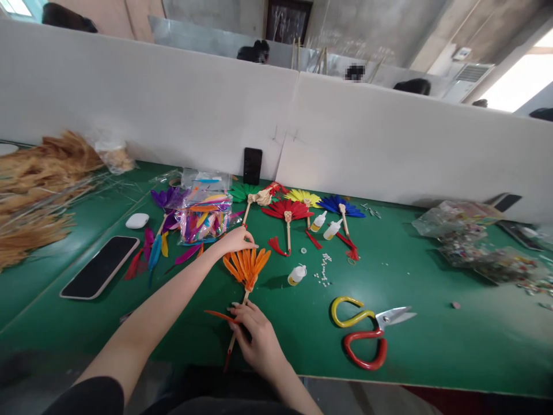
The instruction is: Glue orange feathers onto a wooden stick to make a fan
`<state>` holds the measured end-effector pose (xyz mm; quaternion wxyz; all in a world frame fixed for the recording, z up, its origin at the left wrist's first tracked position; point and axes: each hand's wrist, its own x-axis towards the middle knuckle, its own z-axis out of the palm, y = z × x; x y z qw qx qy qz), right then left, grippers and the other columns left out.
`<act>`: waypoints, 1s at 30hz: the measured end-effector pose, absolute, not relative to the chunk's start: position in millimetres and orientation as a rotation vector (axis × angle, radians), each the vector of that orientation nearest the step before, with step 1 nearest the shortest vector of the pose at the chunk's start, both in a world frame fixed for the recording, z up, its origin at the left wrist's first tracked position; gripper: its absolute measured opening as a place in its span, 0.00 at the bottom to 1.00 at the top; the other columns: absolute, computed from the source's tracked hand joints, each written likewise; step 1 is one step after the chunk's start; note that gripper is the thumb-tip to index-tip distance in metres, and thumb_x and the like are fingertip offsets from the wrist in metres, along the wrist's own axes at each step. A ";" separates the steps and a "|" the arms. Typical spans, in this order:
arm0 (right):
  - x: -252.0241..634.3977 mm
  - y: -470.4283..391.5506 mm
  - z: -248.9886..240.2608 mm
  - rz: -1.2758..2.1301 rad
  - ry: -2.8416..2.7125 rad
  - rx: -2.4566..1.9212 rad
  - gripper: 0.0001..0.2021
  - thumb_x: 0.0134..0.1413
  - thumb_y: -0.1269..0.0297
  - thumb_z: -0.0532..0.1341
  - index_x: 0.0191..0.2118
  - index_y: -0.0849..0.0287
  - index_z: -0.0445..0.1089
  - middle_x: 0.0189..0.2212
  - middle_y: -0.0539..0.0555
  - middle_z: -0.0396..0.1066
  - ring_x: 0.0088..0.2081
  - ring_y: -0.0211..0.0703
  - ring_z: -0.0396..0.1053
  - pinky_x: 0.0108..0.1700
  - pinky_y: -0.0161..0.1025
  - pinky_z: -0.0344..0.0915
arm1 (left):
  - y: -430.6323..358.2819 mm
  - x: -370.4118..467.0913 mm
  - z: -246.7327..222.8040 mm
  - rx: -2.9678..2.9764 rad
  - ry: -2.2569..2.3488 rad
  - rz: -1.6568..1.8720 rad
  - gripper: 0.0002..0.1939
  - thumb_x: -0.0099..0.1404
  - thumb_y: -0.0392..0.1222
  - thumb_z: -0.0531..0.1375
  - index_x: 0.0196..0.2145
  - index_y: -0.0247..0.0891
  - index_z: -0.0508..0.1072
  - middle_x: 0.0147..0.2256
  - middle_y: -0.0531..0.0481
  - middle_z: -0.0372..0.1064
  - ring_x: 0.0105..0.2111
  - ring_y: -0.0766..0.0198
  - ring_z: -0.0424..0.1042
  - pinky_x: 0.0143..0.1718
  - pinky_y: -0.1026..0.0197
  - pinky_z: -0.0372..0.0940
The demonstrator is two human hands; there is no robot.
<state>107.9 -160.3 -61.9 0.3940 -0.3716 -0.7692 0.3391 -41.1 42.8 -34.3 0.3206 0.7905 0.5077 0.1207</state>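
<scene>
An orange feather fan [247,268] points away from me over the green table. My right hand [254,334] is closed round its thin wooden handle, with a loose orange feather [219,314] pinched between the fingers. My left hand [239,241] is at the top edge of the orange feathers, its fingertips close together; whether they hold anything is too small to tell. Beyond lie a red fan [288,211], a yellow fan [306,199], a blue fan [341,206] and a green fan [245,193]. A white glue bottle [297,275] stands to the right of the orange fan.
Scissors [372,328] lie at the right, white beads [323,271] nearer the middle. At the left are a phone [101,266], a white case [137,221] and bagged feathers [206,216]. Bags of beads [475,239] lie far right. A white partition [367,138] stands behind.
</scene>
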 end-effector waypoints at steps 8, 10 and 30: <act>108.0 -160.6 -62.8 0.875 -1.952 -0.942 0.07 0.59 0.72 0.55 0.39 0.59 0.69 0.43 0.56 0.74 0.50 0.41 0.69 0.60 0.42 0.56 | 48.6 -33.5 -35.1 2.092 1.315 0.290 0.18 0.54 0.54 0.60 0.25 0.35 0.78 0.23 0.48 0.67 0.23 0.63 0.64 0.26 0.64 0.54; 107.9 -160.5 -63.3 0.885 -1.953 -0.942 0.07 0.59 0.72 0.55 0.38 0.59 0.69 0.43 0.56 0.74 0.50 0.41 0.69 0.61 0.42 0.56 | 48.5 -31.8 -35.8 2.089 1.313 0.292 0.18 0.54 0.54 0.60 0.25 0.34 0.78 0.21 0.49 0.66 0.21 0.64 0.62 0.25 0.64 0.53; 128.9 -162.1 -34.4 1.308 -0.993 -1.057 0.15 0.58 0.55 0.57 0.27 0.60 0.68 0.19 0.50 0.71 0.21 0.37 0.68 0.27 0.34 0.66 | -68.9 -46.5 20.8 1.583 1.306 0.610 0.19 0.60 0.57 0.55 0.29 0.37 0.72 0.18 0.55 0.64 0.16 0.67 0.62 0.17 0.67 0.56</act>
